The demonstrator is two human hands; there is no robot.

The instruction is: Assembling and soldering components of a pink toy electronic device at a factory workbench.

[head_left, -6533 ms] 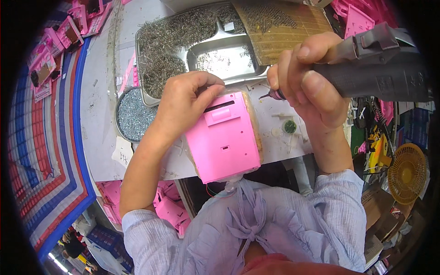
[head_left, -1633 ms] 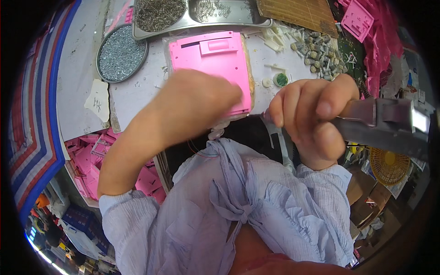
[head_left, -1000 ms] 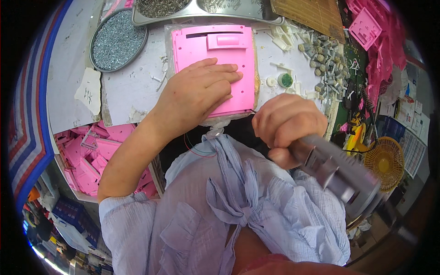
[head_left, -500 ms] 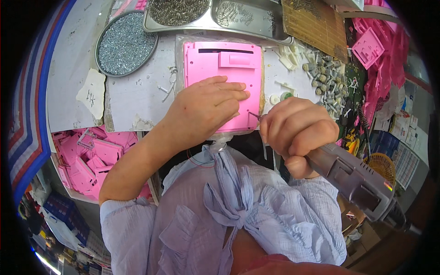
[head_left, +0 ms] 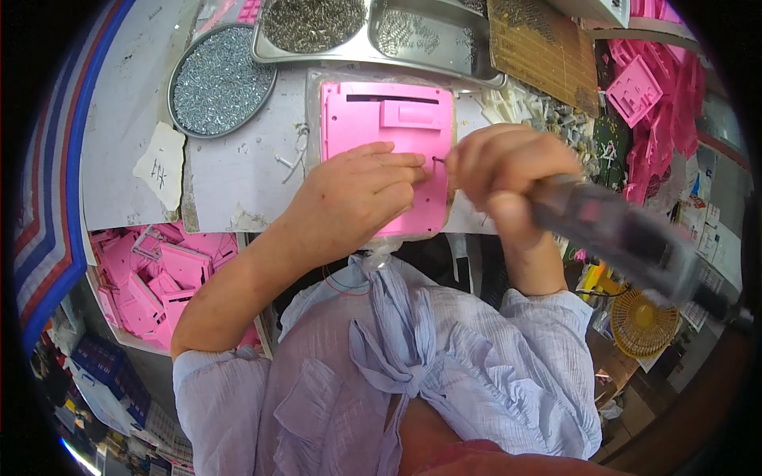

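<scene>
A pink plastic housing (head_left: pixel 365 127) lies flat in front of me on a clear plastic-wrapped pad. My left hand (head_left: pixel 357 186) rests across its middle, fingers stretched out and pressing on its surface. In my right hand (head_left: pixel 508 170) is a dark electric screwdriver (head_left: pixel 627 234), blurred by motion, its cord leading off to the lower right. The thin bit points left and its tip meets a hole near the housing's right edge, just beside my left fingertips. Whether a screw sits under the tip is too small to tell.
A round dish of small silvery screws (head_left: pixel 222 79) stands at the left. Behind the housing is a metal tray (head_left: pixel 317 54) of small metal parts, with a cardboard piece (head_left: pixel 548 59) to its right. Pink parts fill a box (head_left: pixel 135 337) at lower left; more pink parts (head_left: pixel 635 91) lie far right.
My right hand has moved the screwdriver away from me, from a hole near the housing's lower right to one higher on the right edge. The housing has shifted slightly toward me. My left hand stays on it.
</scene>
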